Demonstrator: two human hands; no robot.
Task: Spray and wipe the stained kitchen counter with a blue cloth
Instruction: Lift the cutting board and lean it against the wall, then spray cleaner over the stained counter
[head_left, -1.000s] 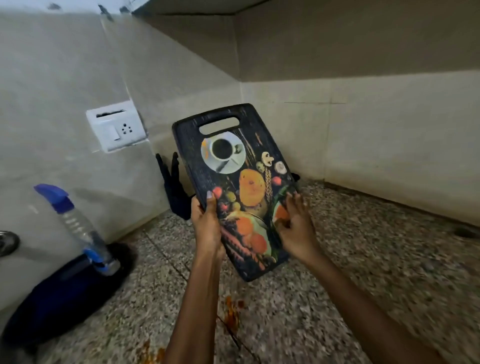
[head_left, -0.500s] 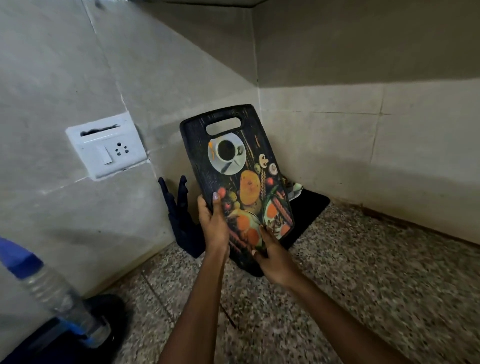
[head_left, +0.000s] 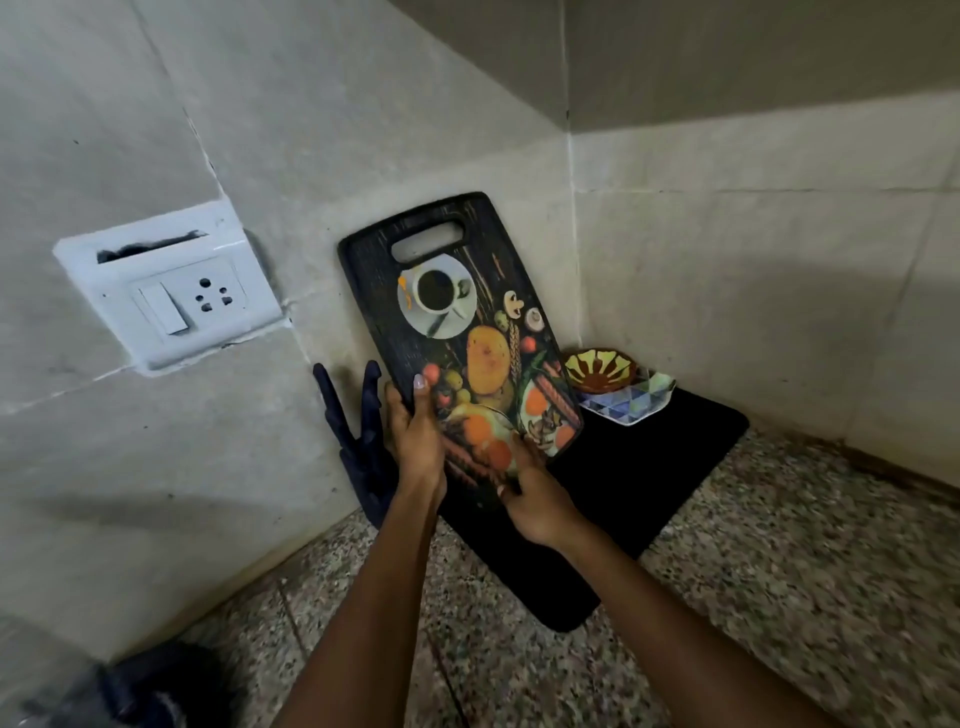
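Black at its edges and printed with a coffee cup, fruit and vegetables, a chopping board (head_left: 457, 332) stands tilted in the corner of the worktop (head_left: 779, 561), its handle slot at the top and its upper edge close against the tiled wall (head_left: 322, 130). Both hands grasp its lower end. The left hand (head_left: 415, 441) curls round the left edge, thumb lying on the printed face. The right hand (head_left: 535, 499) grips the bottom corner from below, fingers bent round the edge. The board's lower end hangs over a black mat (head_left: 639, 478) that lies flat in the corner; whether the board touches the mat cannot be told, as the hands cover that end.

Behind the board, at the back of the mat, a white dish (head_left: 634, 405) with a blue triangle pattern holds a small brown bowl (head_left: 600, 371) painted with yellow-green rays. Just left of the board a dark blue holder (head_left: 358, 441) with upright prongs stands against the wall. Further left on the wall sits a white switch and socket plate (head_left: 166, 291).

Speckled granite makes up the worktop surface. At the bottom left corner lies a dark blue, blurred shape, possibly the cloth (head_left: 140, 691), well apart from the hands and close to the wall.
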